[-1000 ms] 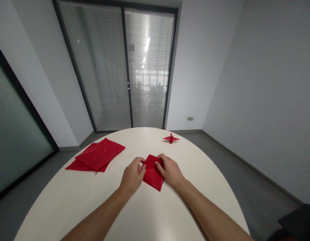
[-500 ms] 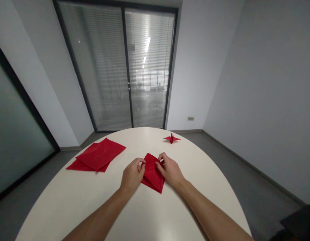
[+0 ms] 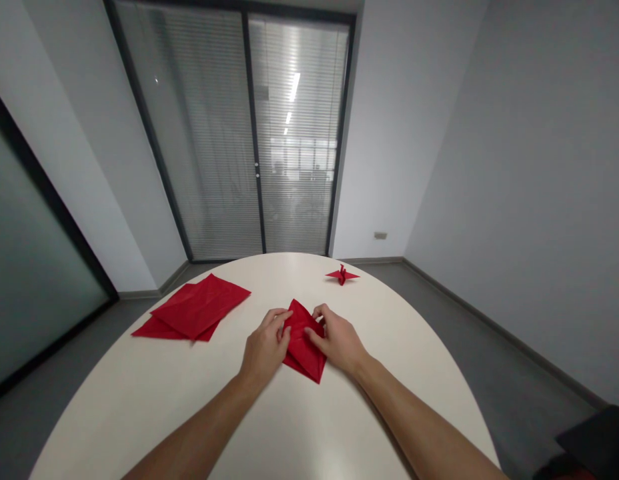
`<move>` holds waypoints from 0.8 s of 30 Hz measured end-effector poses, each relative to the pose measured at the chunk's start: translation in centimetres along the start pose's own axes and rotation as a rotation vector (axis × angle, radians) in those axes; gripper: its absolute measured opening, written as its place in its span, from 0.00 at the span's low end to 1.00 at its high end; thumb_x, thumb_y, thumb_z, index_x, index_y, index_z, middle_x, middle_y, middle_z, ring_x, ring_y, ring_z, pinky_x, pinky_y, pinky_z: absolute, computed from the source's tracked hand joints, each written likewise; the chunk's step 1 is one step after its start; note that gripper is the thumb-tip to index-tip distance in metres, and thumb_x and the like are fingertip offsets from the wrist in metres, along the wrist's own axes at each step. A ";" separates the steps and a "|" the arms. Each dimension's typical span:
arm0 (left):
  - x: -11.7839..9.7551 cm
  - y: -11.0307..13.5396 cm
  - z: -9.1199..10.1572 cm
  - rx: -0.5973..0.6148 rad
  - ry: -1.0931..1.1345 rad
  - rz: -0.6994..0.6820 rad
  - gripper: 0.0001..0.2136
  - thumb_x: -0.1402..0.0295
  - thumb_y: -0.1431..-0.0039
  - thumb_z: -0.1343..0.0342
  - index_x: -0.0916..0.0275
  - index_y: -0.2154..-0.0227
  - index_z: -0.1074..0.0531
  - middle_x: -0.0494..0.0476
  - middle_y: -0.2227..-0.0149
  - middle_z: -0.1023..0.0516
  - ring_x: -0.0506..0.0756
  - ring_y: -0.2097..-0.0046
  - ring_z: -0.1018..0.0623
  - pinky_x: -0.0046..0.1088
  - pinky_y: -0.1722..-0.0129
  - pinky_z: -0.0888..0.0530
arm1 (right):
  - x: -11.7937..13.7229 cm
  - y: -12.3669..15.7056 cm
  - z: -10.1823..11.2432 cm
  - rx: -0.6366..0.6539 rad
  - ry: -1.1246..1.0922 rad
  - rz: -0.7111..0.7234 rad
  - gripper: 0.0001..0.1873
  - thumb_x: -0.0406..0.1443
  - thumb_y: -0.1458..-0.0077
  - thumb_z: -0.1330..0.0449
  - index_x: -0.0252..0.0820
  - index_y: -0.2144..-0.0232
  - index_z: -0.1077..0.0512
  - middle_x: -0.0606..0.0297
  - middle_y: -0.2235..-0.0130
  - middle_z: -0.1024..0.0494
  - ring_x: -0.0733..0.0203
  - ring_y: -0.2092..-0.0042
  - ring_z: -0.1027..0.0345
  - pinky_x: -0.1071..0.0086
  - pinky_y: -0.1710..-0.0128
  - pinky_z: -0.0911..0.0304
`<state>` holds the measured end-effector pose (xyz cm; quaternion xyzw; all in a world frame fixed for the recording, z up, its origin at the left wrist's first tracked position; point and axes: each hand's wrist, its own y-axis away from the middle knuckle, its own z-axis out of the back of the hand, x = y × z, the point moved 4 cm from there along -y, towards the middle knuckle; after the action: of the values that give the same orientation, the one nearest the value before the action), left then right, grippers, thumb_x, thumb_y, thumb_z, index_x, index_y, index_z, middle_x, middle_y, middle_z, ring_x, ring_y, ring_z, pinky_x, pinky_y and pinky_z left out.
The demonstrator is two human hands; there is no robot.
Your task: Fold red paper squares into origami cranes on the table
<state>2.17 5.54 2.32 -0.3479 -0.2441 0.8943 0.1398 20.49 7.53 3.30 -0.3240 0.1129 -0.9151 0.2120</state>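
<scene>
Below frame centre, the left hand [image 3: 262, 345] and right hand [image 3: 341, 342], both half-curled, hold 1 folded red paper [image 3: 304, 355] between them.

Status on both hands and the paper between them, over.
Left hand and right hand touching folded red paper, opposite sides. Paper visibly creased. Red crane beyond, red sheets left, both apart.

Red folded paper [image 3: 305, 355], sheets [image 3: 202, 307] and crane [image 3: 342, 277]; cream tabletop [image 3: 269, 440]
</scene>
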 end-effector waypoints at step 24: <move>0.3 -0.1 -0.4 0.004 0.104 -0.020 0.18 0.70 0.32 0.56 0.59 0.43 0.31 0.59 0.38 0.31 0.56 0.41 0.27 0.38 0.39 0.30 | 0.7 0.4 -0.6 0.065 -0.166 0.145 0.30 0.31 0.46 0.38 0.46 0.41 0.38 0.59 0.47 0.27 0.59 0.58 0.30 0.64 0.55 0.33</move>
<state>2.25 5.88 1.93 -0.3911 -0.2384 0.8741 0.1619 19.76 6.92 3.06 -0.3826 0.0886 -0.8706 0.2964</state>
